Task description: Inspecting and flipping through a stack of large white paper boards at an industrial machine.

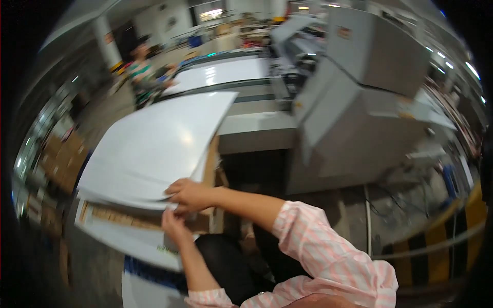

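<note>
A large glossy white sheet (pixel 149 149) lies on top of a stack, its near edge slightly lifted and bowed. My right hand (pixel 192 196) reaches across from the right, its fingers closed on the sheet's near right corner. Just below, my left hand (pixel 174 226) pinches the edge at that same corner with the fingertips. Both hands are almost touching. Beneath the sheet shows a brown cardboard layer (pixel 123 218), and under that another white board (pixel 118 238). The fingers are partly blurred.
A big grey machine (pixel 354 118) stands to the right. Beyond the stack, a flat machine bed (pixel 257 126) carries another white sheet (pixel 221 72). A person (pixel 146 74) in a striped top is at its far left side. Cardboard boxes (pixel 64 159) sit at left; a yellow-black striped barrier (pixel 436 251) is at lower right.
</note>
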Motion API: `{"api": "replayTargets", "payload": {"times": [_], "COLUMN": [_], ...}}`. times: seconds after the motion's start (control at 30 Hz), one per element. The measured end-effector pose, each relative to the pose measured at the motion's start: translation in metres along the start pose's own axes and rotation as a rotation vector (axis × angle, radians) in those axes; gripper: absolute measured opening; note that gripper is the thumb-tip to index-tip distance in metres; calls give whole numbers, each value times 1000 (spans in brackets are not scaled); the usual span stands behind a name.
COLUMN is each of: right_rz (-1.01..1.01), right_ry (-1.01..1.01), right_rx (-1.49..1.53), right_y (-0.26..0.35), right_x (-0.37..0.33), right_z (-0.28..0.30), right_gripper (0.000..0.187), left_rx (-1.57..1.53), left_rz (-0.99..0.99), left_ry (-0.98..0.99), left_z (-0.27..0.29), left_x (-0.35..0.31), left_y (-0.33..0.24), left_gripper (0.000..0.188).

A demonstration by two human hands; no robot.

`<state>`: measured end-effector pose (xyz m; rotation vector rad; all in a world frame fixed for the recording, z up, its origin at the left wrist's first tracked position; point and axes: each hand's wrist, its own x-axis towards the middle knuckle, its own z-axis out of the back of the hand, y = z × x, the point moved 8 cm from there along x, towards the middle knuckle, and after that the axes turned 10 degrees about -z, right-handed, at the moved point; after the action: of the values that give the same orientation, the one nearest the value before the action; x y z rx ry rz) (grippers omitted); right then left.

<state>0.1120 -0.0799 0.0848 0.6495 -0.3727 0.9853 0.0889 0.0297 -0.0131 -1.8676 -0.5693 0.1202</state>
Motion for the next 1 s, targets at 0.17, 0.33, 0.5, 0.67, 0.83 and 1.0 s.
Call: {"api": "replayTargets", "payload": {"times": [0.17, 0.33, 0.5, 0.67, 0.83, 1.0], "right_rz": [-107, -362, -779, -1018, -1261, -1278], "right_ry": [-32, -216, -236, -49, -170, -195], "right_rx": [357, 429, 475, 202, 614, 482], "right_y": [25, 28, -21, -55, -41, -30], "right_x": [-20, -75, -171, -288, -283, -283], "right_z": [58, 131, 138, 93, 58, 72], "right_gripper": [30, 26, 28, 43, 46, 50], "left_rx": [-68, 5, 86, 84, 353, 291], "left_rz": [-103, 13, -41, -233, -645, -706], "left_ry": [54, -80, -143, -2, -41, -18], "left_z": [1, -3, 3, 0, 18, -5], "left_x": [5, 7, 21, 61, 71, 54], "left_y": [6, 11, 14, 69, 41, 8], "left_gripper": [25, 34, 41, 34, 38, 37]}}
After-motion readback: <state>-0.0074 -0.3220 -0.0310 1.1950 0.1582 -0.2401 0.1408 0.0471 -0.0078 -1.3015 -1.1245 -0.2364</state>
